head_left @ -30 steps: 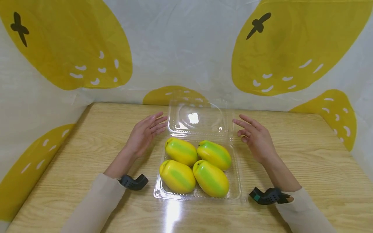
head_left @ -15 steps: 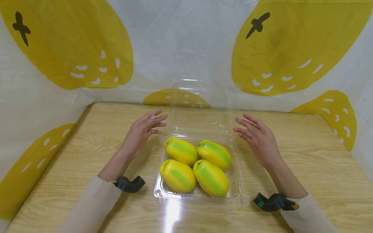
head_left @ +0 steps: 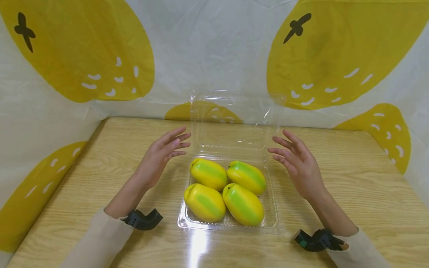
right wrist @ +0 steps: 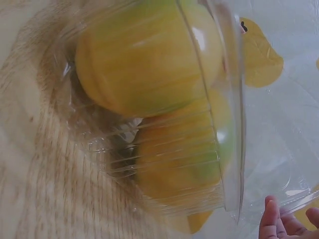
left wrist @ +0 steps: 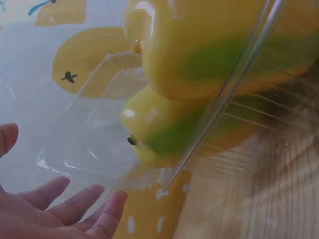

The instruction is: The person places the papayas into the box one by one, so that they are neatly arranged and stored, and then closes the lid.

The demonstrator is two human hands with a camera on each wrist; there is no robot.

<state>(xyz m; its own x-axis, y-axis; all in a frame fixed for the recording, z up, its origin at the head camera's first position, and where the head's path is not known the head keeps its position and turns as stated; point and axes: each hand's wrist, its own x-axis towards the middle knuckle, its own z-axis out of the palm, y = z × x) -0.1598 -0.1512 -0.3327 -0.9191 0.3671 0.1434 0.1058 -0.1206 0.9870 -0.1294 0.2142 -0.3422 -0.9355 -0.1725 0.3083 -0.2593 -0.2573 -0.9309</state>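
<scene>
A clear plastic clamshell box (head_left: 182, 219) sits on the wooden table with its lid (head_left: 231, 128) raised at the back. Inside its base lie several plump yellow fruits (head_left: 205, 203) with green streaks and a glossy skin, like papayas or mangoes. On the left, my left hand (head_left: 160, 154) has its fingers spread, tips right at the lid's left side. My right hand (head_left: 299, 162) mirrors it at the lid's right side, fingers loosely extended. Neither hand grips anything. Through the box wall in the right wrist view, two fruits (right wrist: 172, 154) show.
Light wood-grain table (head_left: 352, 193) surrounds the box. A pale cloth (head_left: 214, 48) printed with big yellow fruit shapes hangs behind the table and along its sides. Each wrist carries a dark camera mount (head_left: 142, 219).
The lid has swung up, standing taller and tilted more toward me. Both hands have drawn back slightly, with the wrists moving apart. The fruits and the base stay where they were.
</scene>
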